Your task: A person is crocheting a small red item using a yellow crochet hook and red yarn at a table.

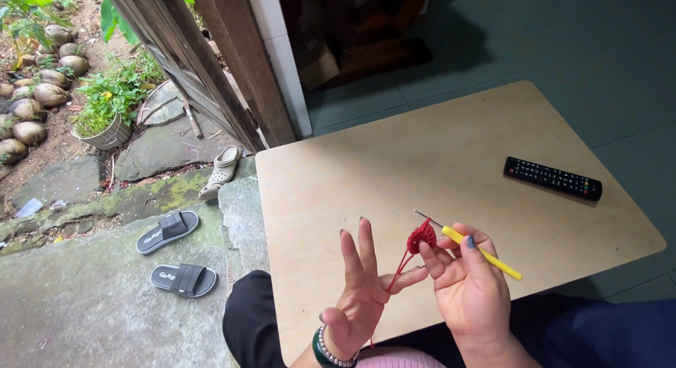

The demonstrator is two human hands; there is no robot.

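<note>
Nearest the camera, the left hand is raised with the palm turned up and the fingers spread apart. A beaded bracelet and a dark green bangle sit at its wrist. A strand of red yarn runs from the crochet piece down across this hand; the index finger extends to the right toward the piece, and whether it presses the strand cannot be determined.

Just beside it, the right hand has its fingers closed on the small red crochet piece and on the yellow handle of a crochet hook. The hook lies tilted, its grey metal tip pointing up and left past the crochet piece, its yellow end projecting down and right beyond the hand. Both hands are held above the near edge of the tabletop, a pale wooden board with rounded corners.

Farther out, a black remote control lies flat near the right edge of the tabletop, well apart from the hands.

To the left, on the stone step, two dark slide sandals lie near each other. Beyond them a pale clog rests by a wooden doorpost. At the far left, a potted green plant stands beside a row of coconut husks.
</note>
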